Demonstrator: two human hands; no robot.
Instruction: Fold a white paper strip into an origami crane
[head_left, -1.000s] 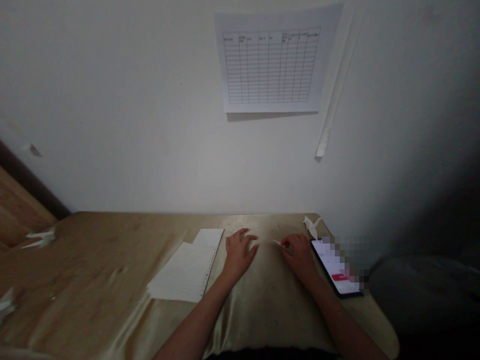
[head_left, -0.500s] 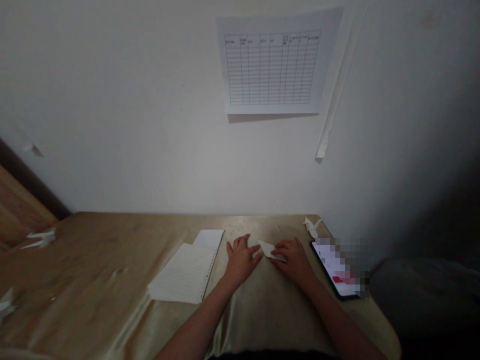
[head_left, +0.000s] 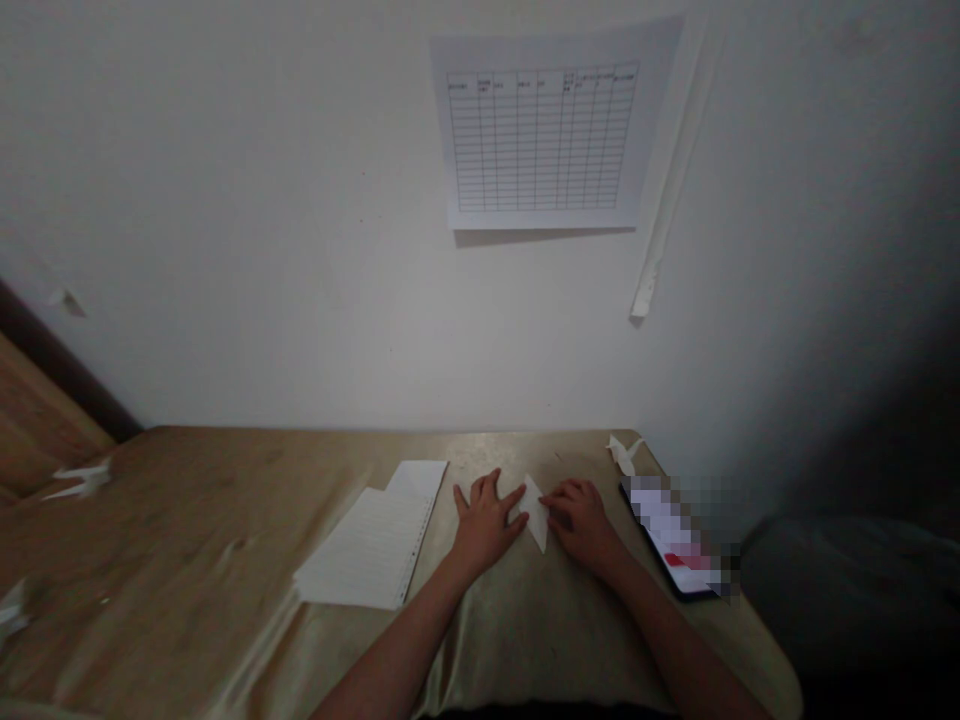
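Note:
A small piece of white folded paper (head_left: 535,515), shaped like a narrow diamond, lies on the table between my hands. My left hand (head_left: 486,518) rests on the tabletop with its fingers spread; its index finger and thumb tips meet the paper's left edge. From the other side, my right hand (head_left: 581,520) has its fingers curled, with the index finger and thumb closed on the paper's right edge. The underside of the paper and part of the right fingertips are hidden.
Left of my hands lies a lined notepad (head_left: 367,550) with loose sheets. On the right are a phone (head_left: 675,545) and a folded paper bird (head_left: 622,455). More folded paper (head_left: 82,478) sits at the far left. A printed table sheet (head_left: 544,140) hangs on the wall.
The folded paper has turned from lying slantwise under the right fingers to standing lengthwise between both hands. My right hand has shifted its hold; the left has barely moved.

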